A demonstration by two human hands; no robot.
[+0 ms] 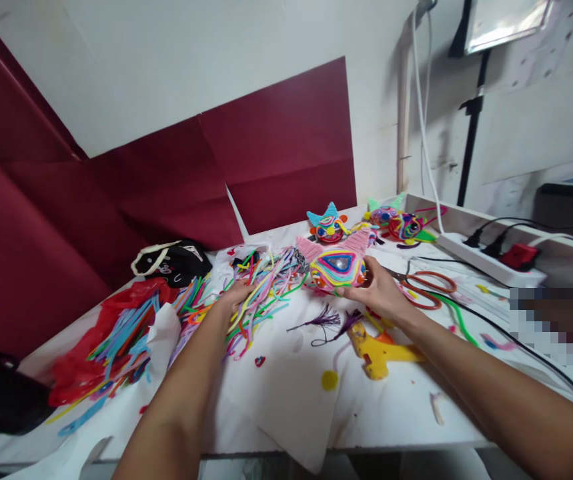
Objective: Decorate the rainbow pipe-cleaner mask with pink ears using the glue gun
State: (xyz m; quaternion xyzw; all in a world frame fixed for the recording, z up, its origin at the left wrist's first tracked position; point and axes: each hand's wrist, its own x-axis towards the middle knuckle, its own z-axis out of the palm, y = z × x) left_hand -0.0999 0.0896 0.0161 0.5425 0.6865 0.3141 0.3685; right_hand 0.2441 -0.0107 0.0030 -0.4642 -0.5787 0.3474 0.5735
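My right hand grips the near side of a round figure wound from many-coloured pipe cleaners, with pink ears, resting on the white table. My left hand reaches into a loose pile of coloured pipe cleaners; its fingers are buried among the strands, curled round some of them. Two more finished figures, one with blue ears and one with green ears, stand behind.
A yellow glue gun lies near my right forearm, with orange-handled scissors and dark tassels close by. A power strip with plugs sits at the right. Red bag with more pipe cleaners lies left; a black pouch behind.
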